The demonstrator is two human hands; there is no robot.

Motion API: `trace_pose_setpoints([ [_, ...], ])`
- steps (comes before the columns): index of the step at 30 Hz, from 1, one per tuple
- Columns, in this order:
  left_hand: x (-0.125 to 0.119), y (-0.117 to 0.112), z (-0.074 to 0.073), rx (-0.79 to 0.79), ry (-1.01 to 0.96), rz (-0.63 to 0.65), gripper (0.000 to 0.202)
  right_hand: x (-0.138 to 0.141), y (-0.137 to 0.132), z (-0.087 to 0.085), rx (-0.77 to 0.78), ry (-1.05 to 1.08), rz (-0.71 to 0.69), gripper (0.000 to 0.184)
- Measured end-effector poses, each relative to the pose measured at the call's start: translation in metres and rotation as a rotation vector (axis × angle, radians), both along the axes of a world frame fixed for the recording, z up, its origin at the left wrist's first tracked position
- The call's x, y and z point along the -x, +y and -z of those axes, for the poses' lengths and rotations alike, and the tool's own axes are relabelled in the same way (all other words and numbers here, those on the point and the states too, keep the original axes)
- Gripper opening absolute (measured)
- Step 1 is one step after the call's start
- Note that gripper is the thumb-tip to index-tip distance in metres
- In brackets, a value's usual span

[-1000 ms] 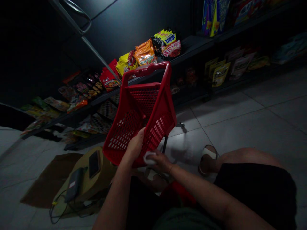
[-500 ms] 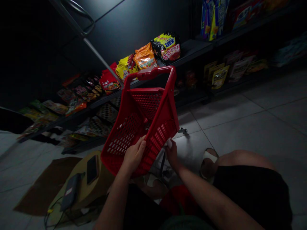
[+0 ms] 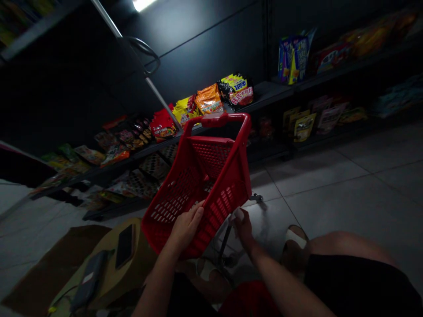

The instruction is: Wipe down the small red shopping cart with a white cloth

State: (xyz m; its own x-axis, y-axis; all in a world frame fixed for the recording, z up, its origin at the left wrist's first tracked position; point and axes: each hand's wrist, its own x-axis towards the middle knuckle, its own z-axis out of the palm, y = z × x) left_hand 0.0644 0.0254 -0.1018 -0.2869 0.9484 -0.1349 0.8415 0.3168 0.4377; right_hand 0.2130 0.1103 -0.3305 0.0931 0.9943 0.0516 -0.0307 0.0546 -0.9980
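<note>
The fingers of the left hand [image 3: 187,229] lie spread and slightly curved against the underside of a red plastic shopping basket [image 3: 175,198], cupping it from below rather than clenching it. The fingers of the right hand [image 3: 243,229] are pinched closed on a small wad of white cloth [image 3: 237,215], which sits at the basket's lower right edge, touching it or just beside it; the angle makes that hard to tell. The basket is held up in front of the person's body, tilted, with its open top turned away and its long handle [image 3: 218,119] toward the far shelves. Its thin, stiff, perforated walls suggest something light that will not bend much, and the rim or the handle looks like the surest place to hold it, though smooth plastic could slip if damp. A thin dark metal stand [image 3: 225,242] rises below it. Near left, a phone [image 3: 124,245] and a dark charger [image 3: 89,279] lie on a tan sheet [image 3: 109,264] on the tiled floor [image 3: 330,198]. Far ahead, dark shelves [image 3: 264,94] hold bright snack bags [image 3: 209,99].
</note>
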Motion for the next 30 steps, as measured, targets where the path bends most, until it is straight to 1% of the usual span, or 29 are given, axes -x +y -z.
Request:
trace_pose_setpoints([
  [1,0.001,0.001,0.000,-0.014,-0.012,0.005,0.058,-0.002,0.002,-0.007,0.001,0.007,0.035,0.051],
  [2,0.002,0.001,0.000,-0.026,-0.025,0.012,0.059,-0.004,0.009,-0.017,0.000,0.015,0.088,0.053],
  [3,0.003,0.001,0.000,-0.039,-0.038,0.021,0.059,-0.006,0.018,-0.032,-0.010,0.027,0.150,0.055],
  [4,0.003,0.001,0.000,-0.050,-0.049,0.032,0.058,-0.006,0.027,-0.050,-0.042,0.041,0.203,0.057],
  [5,0.002,0.001,0.000,-0.058,-0.056,0.044,0.058,-0.006,0.034,-0.069,-0.102,0.053,0.228,0.058],
  [6,0.002,0.002,0.000,-0.063,-0.057,0.054,0.057,-0.004,0.040,-0.090,-0.188,0.057,0.201,0.057],
  [7,0.000,0.002,-0.001,-0.064,-0.055,0.062,0.057,-0.002,0.042,-0.109,-0.293,0.047,0.125,0.054],
  [8,-0.001,0.002,-0.002,-0.061,-0.048,0.065,0.056,0.001,0.043,-0.125,-0.396,0.029,0.033,0.049],
  [9,-0.003,0.003,-0.003,-0.057,-0.040,0.065,0.056,0.003,0.042,-0.138,-0.485,0.004,-0.053,0.045],
  [10,-0.004,0.003,-0.004,-0.052,-0.033,0.064,0.057,0.005,0.041,-0.146,-0.552,-0.023,-0.112,0.041],
  [11,-0.005,0.003,-0.005,-0.048,-0.028,0.060,0.057,0.005,0.042,-0.151,-0.600,-0.050,-0.141,0.037],
  [13,-0.006,0.002,-0.007,-0.041,-0.027,0.058,0.057,-0.001,0.055,-0.155,-0.655,-0.096,-0.138,0.032],
  [14,-0.006,0.002,-0.007,-0.041,-0.030,0.058,0.057,-0.007,0.067,-0.158,-0.665,-0.112,-0.117,0.030],
  [16,-0.004,0.000,-0.007,-0.051,-0.040,0.061,0.057,-0.020,0.100,-0.169,-0.648,-0.110,-0.007,0.031],
  [18,-0.002,-0.002,-0.006,-0.068,-0.062,0.063,0.058,-0.030,0.135,-0.187,-0.589,-0.046,0.133,0.043],
  [19,-0.001,-0.003,-0.006,-0.075,-0.079,0.063,0.058,-0.032,0.148,-0.196,-0.555,-0.017,0.174,0.048],
  [20,0.000,-0.004,-0.007,-0.081,-0.099,0.063,0.059,-0.031,0.155,-0.203,-0.526,-0.003,0.184,0.051],
  [21,0.001,-0.004,-0.007,-0.083,-0.120,0.066,0.059,-0.029,0.156,-0.207,-0.504,-0.006,0.169,0.050],
  [22,0.001,-0.004,-0.007,-0.087,-0.138,0.067,0.060,-0.024,0.149,-0.207,-0.489,-0.026,0.132,0.048],
  [23,0.002,-0.004,-0.007,-0.086,-0.150,0.069,0.060,-0.018,0.135,-0.202,-0.480,-0.052,0.081,0.044],
  [24,0.002,-0.003,-0.008,-0.086,-0.156,0.068,0.060,-0.011,0.114,-0.194,-0.482,-0.077,0.019,0.042],
  [26,0.001,-0.002,-0.007,-0.084,-0.152,0.050,0.059,0.000,0.063,-0.171,-0.520,-0.105,-0.192,0.042],
  [27,0.001,-0.001,-0.007,-0.083,-0.149,0.031,0.059,0.004,0.037,-0.160,-0.585,-0.116,-0.319,0.044],
  [28,0.000,-0.001,-0.006,-0.081,-0.151,0.010,0.061,0.006,0.016,-0.151,-0.654,-0.156,-0.484,0.047],
  [29,0.000,-0.001,-0.005,-0.078,-0.159,-0.012,0.063,0.006,0.000,-0.146,-0.717,-0.209,-0.634,0.050],
  [30,0.000,-0.001,-0.004,-0.078,-0.173,-0.031,0.066,0.003,-0.009,-0.145,-0.779,-0.265,-0.755,0.053],
])
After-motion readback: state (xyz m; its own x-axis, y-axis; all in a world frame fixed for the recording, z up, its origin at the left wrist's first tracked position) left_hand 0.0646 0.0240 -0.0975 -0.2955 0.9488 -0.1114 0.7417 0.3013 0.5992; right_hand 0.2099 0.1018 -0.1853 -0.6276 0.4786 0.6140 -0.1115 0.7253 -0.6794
